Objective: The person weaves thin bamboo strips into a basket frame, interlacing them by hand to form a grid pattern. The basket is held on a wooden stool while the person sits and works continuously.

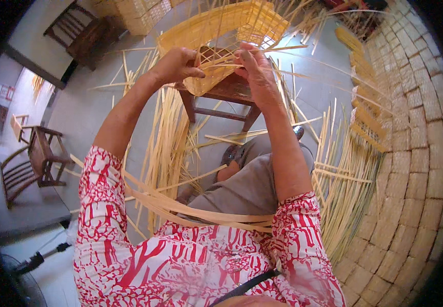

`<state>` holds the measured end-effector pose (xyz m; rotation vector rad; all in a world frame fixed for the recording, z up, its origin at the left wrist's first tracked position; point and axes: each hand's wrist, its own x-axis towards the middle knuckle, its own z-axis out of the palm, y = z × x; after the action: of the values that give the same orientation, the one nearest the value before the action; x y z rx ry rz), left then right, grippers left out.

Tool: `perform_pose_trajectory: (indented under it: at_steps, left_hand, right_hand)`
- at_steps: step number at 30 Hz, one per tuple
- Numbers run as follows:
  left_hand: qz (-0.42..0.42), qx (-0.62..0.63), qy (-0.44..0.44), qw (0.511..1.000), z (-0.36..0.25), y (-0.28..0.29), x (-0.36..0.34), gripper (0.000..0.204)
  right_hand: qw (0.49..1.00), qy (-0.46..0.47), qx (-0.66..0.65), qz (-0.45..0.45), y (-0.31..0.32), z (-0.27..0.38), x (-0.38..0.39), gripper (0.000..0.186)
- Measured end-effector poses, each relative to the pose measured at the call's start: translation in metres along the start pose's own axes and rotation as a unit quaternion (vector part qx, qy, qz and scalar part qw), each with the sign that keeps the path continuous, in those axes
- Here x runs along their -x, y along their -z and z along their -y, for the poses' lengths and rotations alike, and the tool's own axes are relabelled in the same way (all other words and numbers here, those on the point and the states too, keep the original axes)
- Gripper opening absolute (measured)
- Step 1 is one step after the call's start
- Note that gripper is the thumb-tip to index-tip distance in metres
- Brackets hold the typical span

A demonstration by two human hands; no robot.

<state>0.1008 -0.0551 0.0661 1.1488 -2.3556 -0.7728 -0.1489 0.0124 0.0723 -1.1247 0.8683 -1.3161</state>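
Observation:
A partly woven yellow basket (198,31) of flat bamboo-like strips rests on a dark wooden stool (231,88) in front of me. Its upright strips stick out loose at the top. My left hand (180,65) pinches the near left corner of the weave, thumb toward the right. At the near right side, my right hand (255,69) has its fingers closed on a thin strip (226,65) that crosses the near edge. The right fingertips partly cover the weave. Several long strip ends reach out to the right past this hand.
Loose strips (155,158) lie in a bundle left of my legs, with more strips (349,189) on the right. Finished woven pieces (406,153) are stacked along the right. Wooden chairs (42,158) stand at left, and a fan (24,271) is at lower left. Strips lie across my lap.

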Motion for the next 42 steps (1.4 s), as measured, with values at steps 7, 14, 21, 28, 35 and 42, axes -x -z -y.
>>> perform_pose_trajectory:
  at_steps: [7, 14, 21, 28, 35, 42]
  left_hand:
    - [-0.032, 0.040, 0.015, 0.999, 0.023, -0.003, 0.009, 0.019]
    - [-0.026, 0.173, 0.019, 0.984, 0.049, 0.008, 0.028, 0.012]
    - [-0.011, 0.078, -0.015, 0.997, 0.041, 0.007, 0.027, 0.019]
    - [-0.043, 0.033, -0.009, 0.999, 0.034, 0.010, 0.035, 0.012]
    - [-0.236, 0.176, -0.023, 0.955, 0.039, -0.017, 0.046, 0.013]
    - [-0.240, 0.109, -0.016, 0.964, 0.041, -0.007, 0.051, 0.017]
  right_hand:
    - [0.994, -0.045, 0.099, 0.019, 0.030, -0.015, 0.004, 0.058]
    - [0.962, -0.153, -0.150, -0.170, 0.055, -0.053, -0.011, 0.024]
    - [0.945, -0.115, -0.220, -0.214, 0.072, -0.060, -0.012, 0.011]
    - [0.938, -0.083, -0.287, -0.177, 0.073, -0.074, -0.010, 0.016]
    - [0.942, -0.039, -0.308, -0.130, 0.067, -0.070, -0.011, 0.013]
    - [0.930, -0.058, -0.319, -0.171, 0.060, -0.066, -0.022, 0.011]
